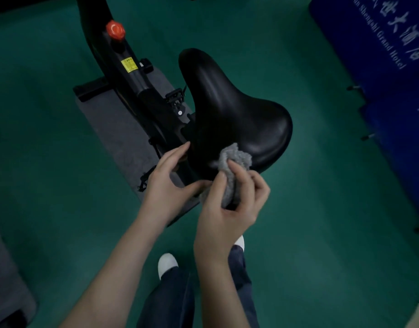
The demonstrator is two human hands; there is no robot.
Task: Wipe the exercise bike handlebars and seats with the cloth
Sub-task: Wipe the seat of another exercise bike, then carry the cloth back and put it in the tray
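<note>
Below, a smooth, glossy black seat (229,110), wide at the back and narrowing to a rounded nose, stands over a green floor (322,185). The right hand (229,209) curls fingers and thumb round a bunched, fuzzy grey cloth (237,157), which is pressed against the seat's rear edge. The left hand (168,185) lies just beside it, fingers nearly straight and holding nothing, tips touching the seat's side.

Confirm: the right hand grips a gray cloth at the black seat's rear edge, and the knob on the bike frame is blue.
Wrong on the colour: the head view shows the knob on the bike frame is orange-red, not blue. The right hand grips the gray cloth at the rear edge of the black seat.
</note>
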